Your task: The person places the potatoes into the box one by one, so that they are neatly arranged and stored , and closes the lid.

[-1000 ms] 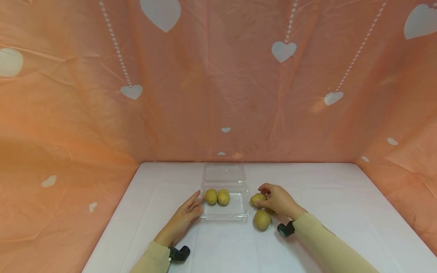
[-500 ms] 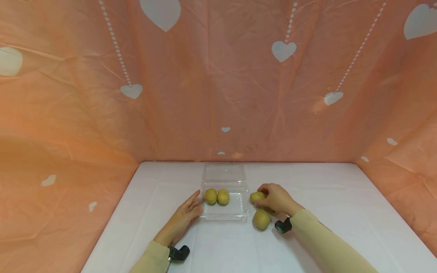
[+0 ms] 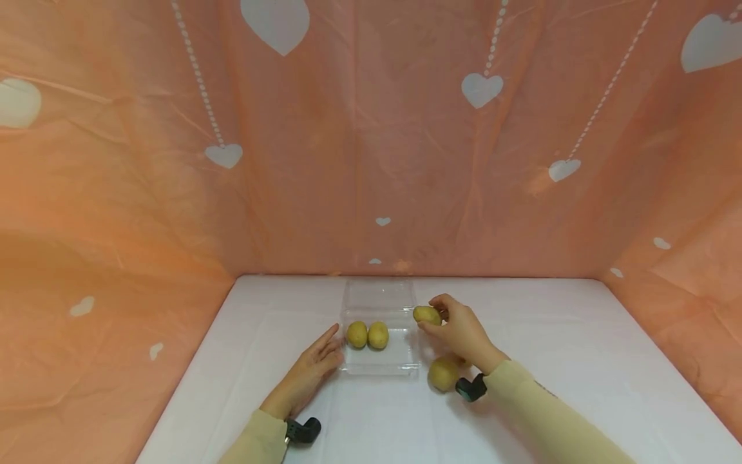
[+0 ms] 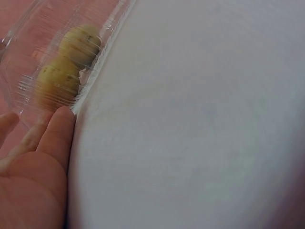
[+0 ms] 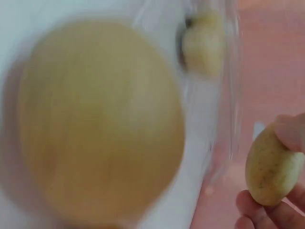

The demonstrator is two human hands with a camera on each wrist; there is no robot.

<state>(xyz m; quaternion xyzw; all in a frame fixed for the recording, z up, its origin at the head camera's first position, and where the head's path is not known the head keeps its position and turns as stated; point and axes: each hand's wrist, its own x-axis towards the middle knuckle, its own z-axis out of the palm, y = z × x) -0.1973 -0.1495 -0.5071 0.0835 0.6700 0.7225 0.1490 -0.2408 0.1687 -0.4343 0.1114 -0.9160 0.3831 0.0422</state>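
Note:
My right hand (image 3: 462,328) pinches a potato (image 3: 427,315) between thumb and fingers, raised beside the right rim of a clear plastic clamshell box (image 3: 400,351). The same potato (image 5: 272,167) shows in the right wrist view, speckled and oval. Two potatoes, a left one (image 3: 357,334) and a right one (image 3: 379,336), lie side by side in the box's left half. My left hand (image 3: 310,374) rests at the box's left side, fingers extended. In the left wrist view its fingers (image 4: 58,136) touch or nearly touch the clear wall.
The box's lid (image 3: 379,295) lies folded back behind it. On the white table (image 3: 261,335), right of the box, sits another potato (image 3: 444,374), with one more partly hidden behind it under my right wrist. An orange curtain (image 3: 371,161) stands beyond the table's back edge.
My right hand has lifted a potato off the table and carried it up and left toward the box's right rim. The left hand stays where it was.

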